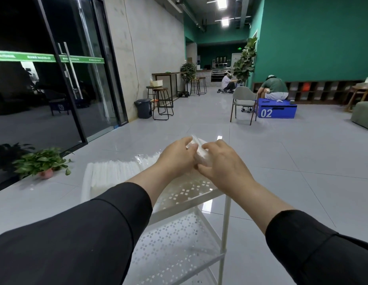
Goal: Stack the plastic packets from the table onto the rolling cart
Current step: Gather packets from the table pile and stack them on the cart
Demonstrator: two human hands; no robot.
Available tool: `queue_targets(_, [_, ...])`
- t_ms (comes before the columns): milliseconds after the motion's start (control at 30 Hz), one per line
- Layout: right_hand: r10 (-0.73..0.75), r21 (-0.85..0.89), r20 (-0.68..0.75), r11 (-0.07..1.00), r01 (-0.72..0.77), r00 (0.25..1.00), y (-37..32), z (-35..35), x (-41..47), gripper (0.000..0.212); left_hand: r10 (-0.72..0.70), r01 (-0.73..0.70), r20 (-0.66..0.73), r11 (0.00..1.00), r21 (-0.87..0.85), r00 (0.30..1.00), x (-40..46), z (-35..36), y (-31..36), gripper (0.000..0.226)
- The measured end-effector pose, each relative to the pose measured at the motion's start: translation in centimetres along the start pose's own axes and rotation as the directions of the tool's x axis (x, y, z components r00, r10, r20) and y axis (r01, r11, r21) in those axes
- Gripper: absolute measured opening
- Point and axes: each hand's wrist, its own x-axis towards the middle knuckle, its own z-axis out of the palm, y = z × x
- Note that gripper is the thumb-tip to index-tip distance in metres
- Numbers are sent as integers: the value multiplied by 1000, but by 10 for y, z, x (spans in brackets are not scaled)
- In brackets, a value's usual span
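1. Packet (197,148) sits between your two hands, above the far right part of the cart's top shelf; it is white, in clear plastic, and partly hidden by your fingers.
2. Your left hand (177,155) has its fingers curled round the packet's left end.
3. Your right hand (222,161) grips the packet from the right, thumb low and fingers bent over the top.
4. Packets (117,171) already lie in a row across the left and middle of the top shelf, standing close together under a loose clear wrap.
5. Your cart (199,192) is white with punched-pattern shelves; a lower shelf shows beneath the top one.
6. Both your sleeves (96,233) are black and reach the forearm.
7. Beside the cart, on the floor to your left, a potted plant (42,163) stands near the glass door (76,79).
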Motion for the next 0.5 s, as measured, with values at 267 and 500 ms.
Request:
queue_targets(267, [136, 400, 174, 895, -196, 975, 14, -18, 6, 49, 23, -23, -2, 997, -69, 1000, 0, -4, -5, 44])
queue_targets(500, [143, 479, 223, 845, -236, 964, 19, -18, 8, 35, 1, -2, 44, 999, 32, 999, 5, -1, -11, 45])
